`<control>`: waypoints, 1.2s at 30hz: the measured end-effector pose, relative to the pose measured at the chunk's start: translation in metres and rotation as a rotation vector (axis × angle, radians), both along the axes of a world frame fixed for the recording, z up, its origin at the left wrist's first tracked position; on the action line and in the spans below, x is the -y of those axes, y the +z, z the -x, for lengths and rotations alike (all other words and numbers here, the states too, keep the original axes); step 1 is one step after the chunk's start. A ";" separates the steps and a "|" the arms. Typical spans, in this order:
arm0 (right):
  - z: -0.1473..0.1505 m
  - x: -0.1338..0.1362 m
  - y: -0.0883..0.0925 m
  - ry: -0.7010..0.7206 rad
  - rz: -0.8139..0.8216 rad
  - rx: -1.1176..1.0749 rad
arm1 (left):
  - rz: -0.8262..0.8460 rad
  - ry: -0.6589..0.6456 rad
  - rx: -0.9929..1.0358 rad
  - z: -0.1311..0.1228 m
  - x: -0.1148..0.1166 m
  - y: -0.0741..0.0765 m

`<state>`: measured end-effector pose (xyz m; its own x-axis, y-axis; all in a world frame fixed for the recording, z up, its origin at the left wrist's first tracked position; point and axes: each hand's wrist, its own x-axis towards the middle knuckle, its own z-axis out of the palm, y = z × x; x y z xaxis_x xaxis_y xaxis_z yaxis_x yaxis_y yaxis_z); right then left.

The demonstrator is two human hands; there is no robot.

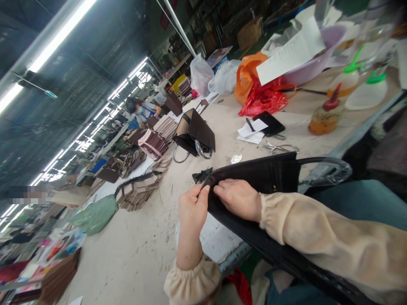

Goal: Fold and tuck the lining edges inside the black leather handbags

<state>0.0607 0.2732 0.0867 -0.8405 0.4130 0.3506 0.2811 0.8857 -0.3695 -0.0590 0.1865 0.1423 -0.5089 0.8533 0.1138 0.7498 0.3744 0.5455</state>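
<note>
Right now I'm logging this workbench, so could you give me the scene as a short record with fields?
Left hand: pinching the edge of a black bag
Right hand: fingers curled against the same bag; grip unclear
Bag handle: clear wrapping around it
Just beyond the bag: scissors on the table
Farther off: dark handbag with two wrapped handles
Bottles: red-tipped bottle holding amber liquid; two green-topped bottles nearby

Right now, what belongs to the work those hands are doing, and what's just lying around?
In the work:
black handbag, pinched by the left hand, touched by the right hand
its plastic-wrapped handle

Probably just lying around:
red plastic bag
purple basin
green plastic bag
</note>
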 end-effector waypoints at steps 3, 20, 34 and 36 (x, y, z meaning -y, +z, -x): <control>-0.007 -0.002 0.001 -0.023 0.034 0.020 | 0.005 0.004 0.010 0.001 0.000 0.000; -0.018 -0.024 0.042 -0.074 0.122 -0.284 | -0.032 -0.044 0.005 0.002 -0.002 0.002; 0.002 -0.033 0.056 -0.063 0.264 -0.105 | -0.005 -0.071 -0.023 0.003 -0.006 0.000; 0.001 -0.034 0.057 -0.055 0.282 -0.099 | -0.003 -0.079 -0.023 0.003 -0.006 0.000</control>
<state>0.0593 0.3076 0.1439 -0.7816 0.5496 0.2949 0.2762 0.7289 -0.6264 -0.0620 0.1925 0.1427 -0.4374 0.8902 0.1278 0.7894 0.3120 0.5287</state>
